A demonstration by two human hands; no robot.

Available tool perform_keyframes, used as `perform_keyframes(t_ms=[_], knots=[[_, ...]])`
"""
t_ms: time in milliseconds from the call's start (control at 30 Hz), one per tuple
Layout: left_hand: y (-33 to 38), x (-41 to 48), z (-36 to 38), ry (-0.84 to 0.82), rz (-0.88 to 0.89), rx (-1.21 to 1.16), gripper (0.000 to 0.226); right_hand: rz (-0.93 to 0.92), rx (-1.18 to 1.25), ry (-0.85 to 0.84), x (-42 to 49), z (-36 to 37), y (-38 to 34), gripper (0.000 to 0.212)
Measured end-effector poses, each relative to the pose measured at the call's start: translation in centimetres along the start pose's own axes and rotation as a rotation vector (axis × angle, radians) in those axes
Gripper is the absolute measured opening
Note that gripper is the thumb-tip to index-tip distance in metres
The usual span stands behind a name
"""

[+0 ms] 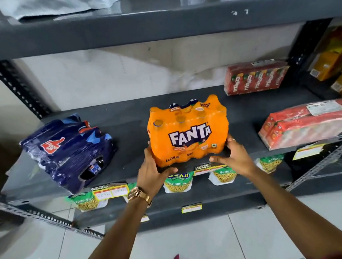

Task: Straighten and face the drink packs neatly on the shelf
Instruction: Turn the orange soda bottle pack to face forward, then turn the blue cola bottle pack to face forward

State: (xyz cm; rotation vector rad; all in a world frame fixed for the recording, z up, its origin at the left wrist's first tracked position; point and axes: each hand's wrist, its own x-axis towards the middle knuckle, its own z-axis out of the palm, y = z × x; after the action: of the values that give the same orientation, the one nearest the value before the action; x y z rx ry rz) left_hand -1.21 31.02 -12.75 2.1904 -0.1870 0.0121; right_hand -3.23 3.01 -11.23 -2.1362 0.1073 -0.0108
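An orange Fanta pack [189, 131] stands near the front of the dark grey shelf [128, 120], its label facing me. My left hand [152, 173] presses its lower left corner and my right hand [233, 157] cups its lower right corner. A dark blue Thums Up pack [68, 150] lies skewed at the shelf's left, one corner past the front edge. A red Maaza carton pack [254, 77] stands at the back right. Another red carton pack [308, 122] lies angled at the front right.
Snack pouches [179, 183] and price tags [110, 193] line the shelf below. An upper shelf [157, 25] with pale bags hangs overhead. Yellow and red cartons [333, 57] fill the neighbouring rack to the right. Slotted metal uprights [15, 87] frame the sides. Tiled floor lies beneath.
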Motion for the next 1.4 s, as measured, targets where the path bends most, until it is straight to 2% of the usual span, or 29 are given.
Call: perform_keyframes(t_ms=[100, 333, 567, 733, 900, 967, 1000, 1067, 1100, 1167, 1233, 1267, 1333, 1400], knots=[[-0.3, -0.3, -0.1, 0.025, 0.020, -0.036, 0.070, -0.011, -0.031, 0.010, -1.1, 0.2, 0.6, 0.082], [-1.5, -0.7, -0.4, 0.142, 0.018, -0.022, 0.058, -0.076, -0.082, 0.026, -1.8, 1.7, 0.7, 0.059], [-1.5, -1.5, 0.4, 0.196, -0.026, 0.044, 0.056, -0.124, -0.047, 0.048, -2.1, 1.7, 1.1, 0.055], [-1.4, -1.7, -0.1, 0.172, -0.015, 0.075, 0.055, -0.130, -0.004, 0.059, -1.8, 1.9, 1.6, 0.056], [-0.9, -1.9, -0.2, 0.158, 0.002, 0.002, 0.058, -0.110, 0.024, 0.061, -1.8, 2.1, 1.7, 0.059], [-0.2, -2.1, -0.5, 0.110, 0.007, -0.003, 0.066, -0.119, 0.064, 0.064, -2.3, 2.3, 1.2, 0.066], [0.3, -2.1, -1.0, 0.042, 0.019, 0.011, 0.076, -0.132, 0.104, 0.100, -2.9, 2.4, 0.6, 0.074], [1.5, -2.0, -3.2, -0.143, 0.057, 0.108, 0.096, -0.141, 0.174, 0.308, -4.6, 3.5, -0.7, 0.088], [1.9, -1.9, -5.1, -0.177, 0.095, 0.208, 0.095, -0.144, 0.200, 0.454, -6.0, 4.8, -1.5, 0.084], [2.8, -1.4, -9.6, -0.034, 0.266, 0.394, 0.077, -0.178, 0.299, 0.638, -8.6, 8.2, -4.4, 0.056], [3.1, -0.3, -15.1, 0.166, 0.385, 0.414, 0.055, -0.233, 0.355, 0.532, -10.0, 12.6, -8.6, 0.028], [2.4, 0.6, -18.1, 0.234, 0.391, 0.407, 0.048, -0.238, 0.347, 0.414, -9.9, 15.4, -11.2, 0.027], [0.1, 2.6, -22.6, 0.310, 0.268, 0.425, 0.042, -0.160, 0.362, 0.180, -9.0, 19.8, -15.6, 0.045], [-3.0, 4.9, -26.7, 0.326, 0.050, 0.485, 0.046, 0.053, 0.556, 0.045, -6.5, 23.7, -19.7, 0.064]])
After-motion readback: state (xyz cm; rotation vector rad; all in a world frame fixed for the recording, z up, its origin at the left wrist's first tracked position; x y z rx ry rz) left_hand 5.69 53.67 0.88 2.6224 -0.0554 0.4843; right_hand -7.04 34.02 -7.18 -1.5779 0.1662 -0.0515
